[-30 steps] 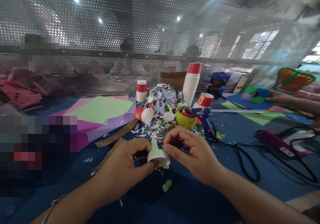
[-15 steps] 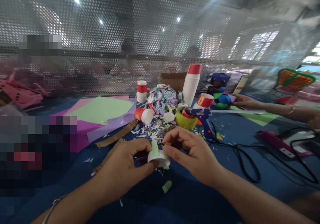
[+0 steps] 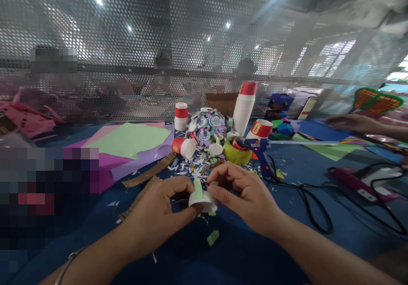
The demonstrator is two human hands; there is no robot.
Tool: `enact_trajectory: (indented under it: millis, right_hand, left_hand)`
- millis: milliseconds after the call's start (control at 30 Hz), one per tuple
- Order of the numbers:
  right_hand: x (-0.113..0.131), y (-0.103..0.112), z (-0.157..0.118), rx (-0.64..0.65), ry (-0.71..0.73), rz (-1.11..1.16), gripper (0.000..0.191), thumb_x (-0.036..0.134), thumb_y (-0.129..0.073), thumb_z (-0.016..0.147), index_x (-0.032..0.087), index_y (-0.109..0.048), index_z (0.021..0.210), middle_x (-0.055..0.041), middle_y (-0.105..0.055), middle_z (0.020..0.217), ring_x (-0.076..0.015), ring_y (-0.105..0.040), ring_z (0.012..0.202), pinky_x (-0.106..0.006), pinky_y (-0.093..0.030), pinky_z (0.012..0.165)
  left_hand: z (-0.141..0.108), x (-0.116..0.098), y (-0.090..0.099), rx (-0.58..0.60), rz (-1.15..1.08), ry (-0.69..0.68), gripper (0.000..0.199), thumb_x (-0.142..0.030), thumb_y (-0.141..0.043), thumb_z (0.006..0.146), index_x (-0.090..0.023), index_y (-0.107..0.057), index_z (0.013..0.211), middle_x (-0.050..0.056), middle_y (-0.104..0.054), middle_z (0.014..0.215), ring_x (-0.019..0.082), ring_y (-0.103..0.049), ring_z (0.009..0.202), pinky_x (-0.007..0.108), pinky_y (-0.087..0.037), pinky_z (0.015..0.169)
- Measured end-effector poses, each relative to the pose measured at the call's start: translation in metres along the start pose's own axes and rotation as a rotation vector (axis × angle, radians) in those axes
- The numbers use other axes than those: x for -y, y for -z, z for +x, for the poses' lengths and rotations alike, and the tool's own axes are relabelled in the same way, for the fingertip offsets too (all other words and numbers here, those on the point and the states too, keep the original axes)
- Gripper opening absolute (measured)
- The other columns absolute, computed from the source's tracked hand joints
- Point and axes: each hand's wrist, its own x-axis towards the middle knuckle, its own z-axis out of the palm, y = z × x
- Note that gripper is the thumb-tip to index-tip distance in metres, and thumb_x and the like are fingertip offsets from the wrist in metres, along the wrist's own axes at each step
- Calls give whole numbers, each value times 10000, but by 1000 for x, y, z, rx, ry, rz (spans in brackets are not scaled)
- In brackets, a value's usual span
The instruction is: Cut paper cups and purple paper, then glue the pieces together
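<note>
My left hand [image 3: 164,204] grips the left side of a short white paper cup bottom [image 3: 208,204], thumb low on its rim. A pale green paper strip [image 3: 198,188] stands up from the cup piece beside my left fingers. On the other side, my right hand [image 3: 244,193] pinches a second small green strip [image 3: 214,184] against the cup piece; my fingertips partly hide it. A loose green paper scrap [image 3: 213,237] lies on the table just below.
A blue glue gun [image 3: 262,151] rests by a yellow-green bowl [image 3: 237,151], its cord trailing right. Behind are a heap of decorated cup pieces [image 3: 207,125], a tall cup stack [image 3: 245,108] and coloured paper sheets [image 3: 130,138]. A co-worker's hand [image 3: 346,122] reaches in from the right.
My hands and the cup piece stay nearly still. The co-worker's hand has moved right, away from the colourful ball, and blue sheets now show on the right side of the table.
</note>
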Motion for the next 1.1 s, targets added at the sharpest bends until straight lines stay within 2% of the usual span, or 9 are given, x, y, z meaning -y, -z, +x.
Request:
enact_trajectory:
  millis: [200, 433, 733, 1100]
  right_hand:
    - [-1, 1, -1, -2, -2, -6, 102, 309, -620, 870, 225, -603, 926, 17, -589, 739, -104, -535, 623, -215, -424, 522]
    - [-2, 0, 0, 8, 13, 18, 118, 290, -648, 855, 222, -601, 938, 16, -604, 770, -104, -556, 661, -214, -447, 562]
    - [-4, 1, -1, 19, -5, 48, 104, 309, -611, 895, 230, -599, 961, 27, -573, 749, -92, -521, 618, -211, -410, 518]
    - [-4, -1, 1, 32, 22, 50, 116, 287, -640, 879, 223, -603, 968, 25, -590, 776, -92, -531, 670, -198, -429, 569]
  left_hand:
    - [0, 4, -1, -17, -20, -32, 170, -319, -613, 833, -207, -571, 712, -31, -554, 699, 135, -483, 665, 256, -375, 628]
    - [0, 3, -1, -15, -15, -18, 174, -303, -621, 826, -204, -559, 696, -35, -551, 695, 132, -496, 667, 259, -375, 630]
    - [-1, 0, 1, 0, -2, -10, 164, -301, -614, 823, -203, -567, 700, -30, -562, 702, 136, -503, 672, 261, -386, 634]
    - [0, 1, 1, -4, 12, 1, 159, -299, -609, 820, -199, -582, 699, -26, -582, 708, 138, -519, 675, 255, -381, 628]
